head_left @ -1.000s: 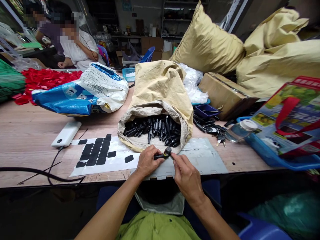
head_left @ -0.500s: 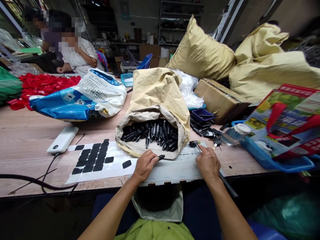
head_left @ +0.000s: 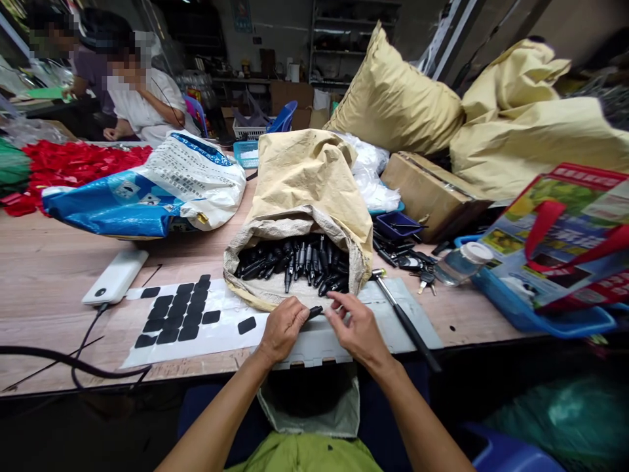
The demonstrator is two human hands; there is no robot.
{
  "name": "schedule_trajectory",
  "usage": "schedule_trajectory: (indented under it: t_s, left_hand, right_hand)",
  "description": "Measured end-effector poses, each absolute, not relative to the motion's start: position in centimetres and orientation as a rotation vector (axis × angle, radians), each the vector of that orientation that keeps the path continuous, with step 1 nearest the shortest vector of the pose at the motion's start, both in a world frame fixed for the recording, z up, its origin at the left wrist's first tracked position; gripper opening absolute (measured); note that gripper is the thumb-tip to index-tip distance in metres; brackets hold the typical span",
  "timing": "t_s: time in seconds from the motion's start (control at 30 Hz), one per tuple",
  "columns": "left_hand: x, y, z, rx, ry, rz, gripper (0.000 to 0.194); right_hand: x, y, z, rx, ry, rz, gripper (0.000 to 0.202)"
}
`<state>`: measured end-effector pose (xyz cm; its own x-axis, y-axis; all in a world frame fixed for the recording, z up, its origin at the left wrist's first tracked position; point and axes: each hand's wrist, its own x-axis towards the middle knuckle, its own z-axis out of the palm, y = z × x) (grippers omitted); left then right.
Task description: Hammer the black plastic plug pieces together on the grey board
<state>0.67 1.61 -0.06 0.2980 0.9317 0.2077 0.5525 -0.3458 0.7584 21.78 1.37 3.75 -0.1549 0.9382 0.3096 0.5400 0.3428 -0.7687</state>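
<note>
My left hand (head_left: 282,329) is closed around a small black cylindrical part (head_left: 315,311), whose tip sticks out to the right past the thumb. Just right of that tip, my right hand (head_left: 358,329) has its fingers apart and holds nothing; whether a fingertip touches the part I cannot tell. A hammer (head_left: 407,322) with a black grip lies on the grey board (head_left: 319,346), its handle over the table edge. In front of both hands lies a beige sack (head_left: 307,167), its mouth towards me, full of similar black parts (head_left: 299,261).
A white sheet (head_left: 223,334) with black rounded stickers and a white power bank (head_left: 115,276) are on the left. Keys (head_left: 426,282), a glass jar (head_left: 459,263) and a blue basket (head_left: 521,295) stand right. A blue-white bag (head_left: 147,190) lies behind; two people sit beyond.
My right hand has let go of the hammer, which now lies on the board, and has moved left to the black part. My left hand still holds that part.
</note>
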Motion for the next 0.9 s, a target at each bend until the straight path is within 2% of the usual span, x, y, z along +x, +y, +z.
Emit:
schedule_trajectory:
  t_s: [0.1,0.23,0.33,0.43,0.7,0.9]
  left_hand:
    - [0.7,1.5,0.1,2.051,1.316,0.849,0.040]
    - [0.6,1.4,0.4,2.075,1.307,0.841,0.039]
    - [0.5,1.2,0.5,2.070,1.270,0.852,0.029]
    - [0.5,1.2,0.4,2.091,1.280,0.825,0.024]
    - [0.6,1.3,-0.2,2.227,1.326,0.739,0.034]
    - [0.7,1.3,-0.3,2.295,1.334,0.713,0.034]
  right_hand:
    - [20.0,1.2,3.1,-1.228,-1.881,0.876,0.025]
    - [19.8,1.7,2.2,-1.248,-1.837,0.972,0.010]
    - [20.2,1.9,1.8,-1.252,-1.829,0.990,0.008]
    - [20.4,1.9,1.7,-1.245,-1.921,0.915,0.006]
    - [20.6,1.9,1.8,-1.146,-2.235,0.648,0.005]
    - [20.2,1.8,0.7,-1.071,-2.210,0.517,0.017]
